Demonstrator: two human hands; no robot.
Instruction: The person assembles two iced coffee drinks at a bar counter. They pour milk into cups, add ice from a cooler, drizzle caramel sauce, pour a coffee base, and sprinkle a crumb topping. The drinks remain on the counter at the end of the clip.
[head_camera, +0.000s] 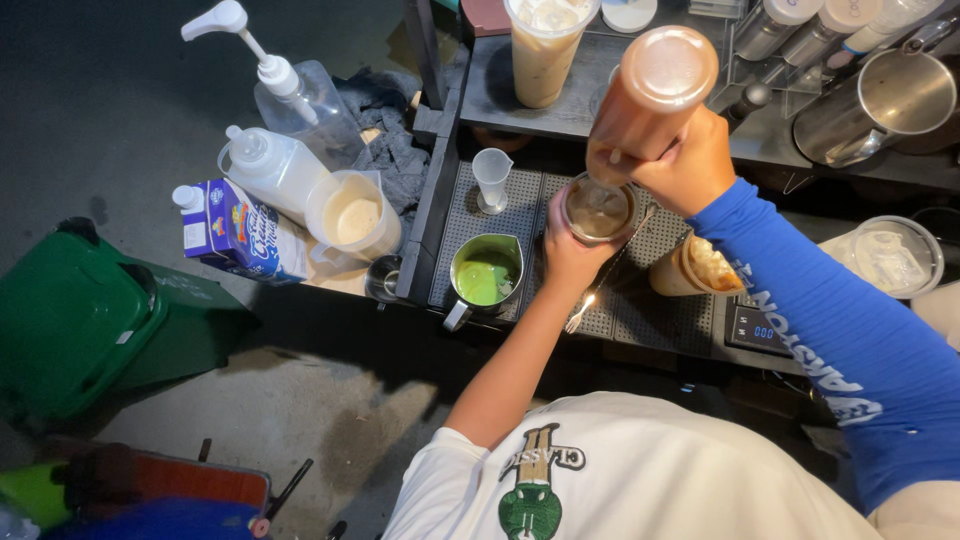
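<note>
Tipping a brown squeeze bottle (648, 100) nozzle-down, the right hand (690, 165), in a blue sleeve, has its fingers clenched round the bottle's lower end, directly above a small metal cup (598, 210). The left hand (567, 250) grasps that cup, fingers wrapped round its near side and holding it over the perforated metal tray (655, 310); the cup's contents look pale brown. Just left of those fingers stands a steel pitcher (487, 275) with bright green liquid in it, and beyond it a small clear measuring cup (491, 178). A fork (605, 285) lies on the tray below the left wrist. Right of the fingers sits a plastic cup of iced brown drink (695, 268), with a small digital scale (760, 330) near it. Further left, well apart from both hands, are a milk carton (235, 232), a beaker of cream-coloured liquid (353, 215) and two pump bottles (290, 95).
</note>
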